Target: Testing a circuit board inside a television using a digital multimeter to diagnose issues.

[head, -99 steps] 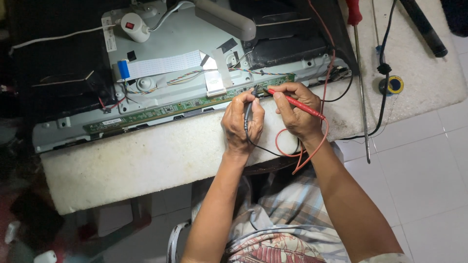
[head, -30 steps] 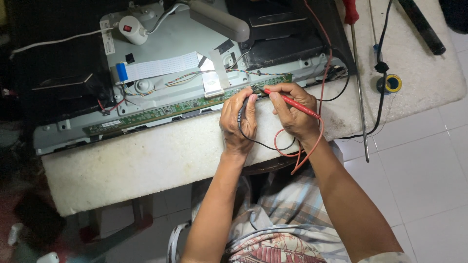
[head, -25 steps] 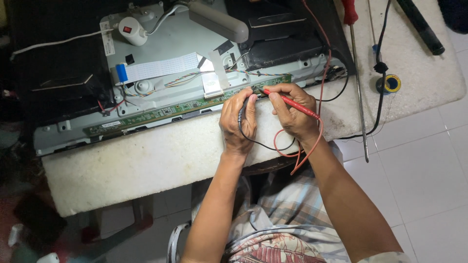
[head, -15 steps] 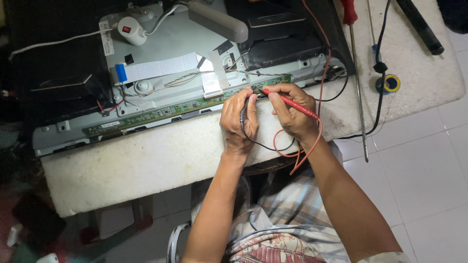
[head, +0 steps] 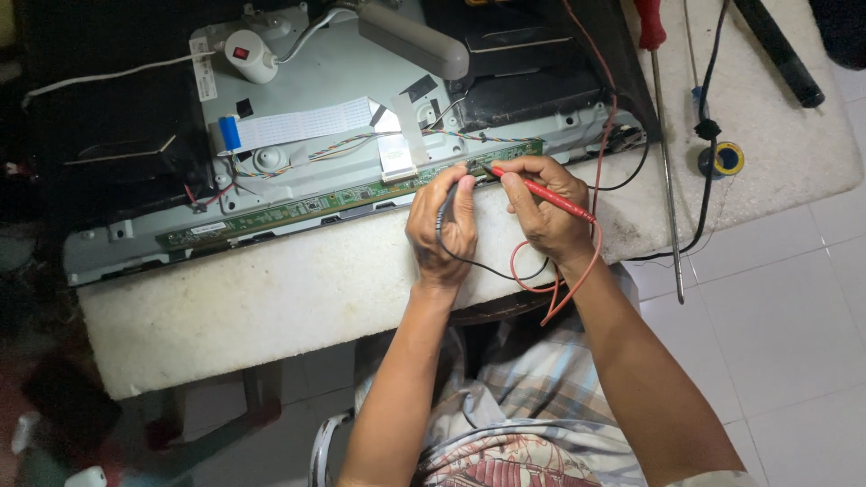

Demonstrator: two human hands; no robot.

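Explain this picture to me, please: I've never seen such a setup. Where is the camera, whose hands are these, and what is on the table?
The one camera sits on the person's head and looks down, so both arms reaching in from below are that person's own. The left hand pinches a black probe and the right hand holds a red probe; both tips meet the right end of a long green circuit strip. Red and black leads loop away from the hands. The strip runs along the edge of an opened flat panel with a white ribbon cable, lying on a white foam-covered table. To the right lie a red screwdriver and a tape roll.
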